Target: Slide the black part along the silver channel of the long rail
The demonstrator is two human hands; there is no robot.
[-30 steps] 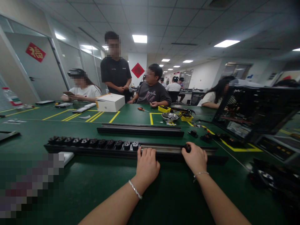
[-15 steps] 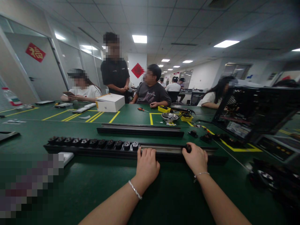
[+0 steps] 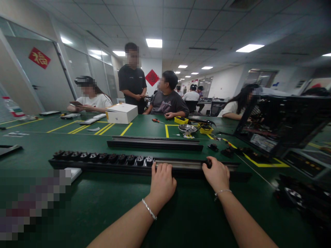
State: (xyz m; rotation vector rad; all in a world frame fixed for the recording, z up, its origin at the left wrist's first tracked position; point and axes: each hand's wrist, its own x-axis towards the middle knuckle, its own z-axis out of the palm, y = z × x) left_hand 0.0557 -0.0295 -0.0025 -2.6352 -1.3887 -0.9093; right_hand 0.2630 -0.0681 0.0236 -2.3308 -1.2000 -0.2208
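Observation:
A long black rail (image 3: 186, 165) with a metal channel lies crosswise before me. Black socket modules (image 3: 112, 158) sit in a row along its left part, several of them, some with pale faces. My left hand (image 3: 162, 181) is closed over the rail's front edge, just right of the last module; its fingertips rest at the channel. Toward the rail's right end, my right hand (image 3: 217, 175) grips a small black socket module (image 3: 208, 163) between thumb and fingers, at the channel. The fingers hide most of that piece.
Behind lies a second black rail (image 3: 155, 144). Loose black parts (image 3: 229, 151), a metal bowl (image 3: 187, 129) and yellow bins (image 3: 181, 120) are at back right. An open computer case (image 3: 266, 137) stands right; a white box (image 3: 122, 113) is at the back. Other people sit and stand beyond.
My right hand has shifted slightly to the right along the rail with the module. My left hand stays in place. The standing person has moved a little to the right.

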